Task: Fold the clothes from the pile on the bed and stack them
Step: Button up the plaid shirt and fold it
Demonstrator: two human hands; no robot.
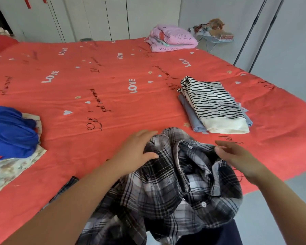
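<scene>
Red bed (95, 121), plaid shirt (166, 188) between left fingers (147, 133), right fingers (223, 143)

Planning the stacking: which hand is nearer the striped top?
Right. The right hand is just this side of the striped top; the left hand rests on the plaid shirt, farther left.

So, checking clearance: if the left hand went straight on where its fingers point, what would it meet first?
Past the plaid shirt under the left hand, probably the folded striped top; depth unclear.

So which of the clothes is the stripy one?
The folded cream top on the light blue garment, at the right; the nearest shirt is checked, not striped.
</scene>
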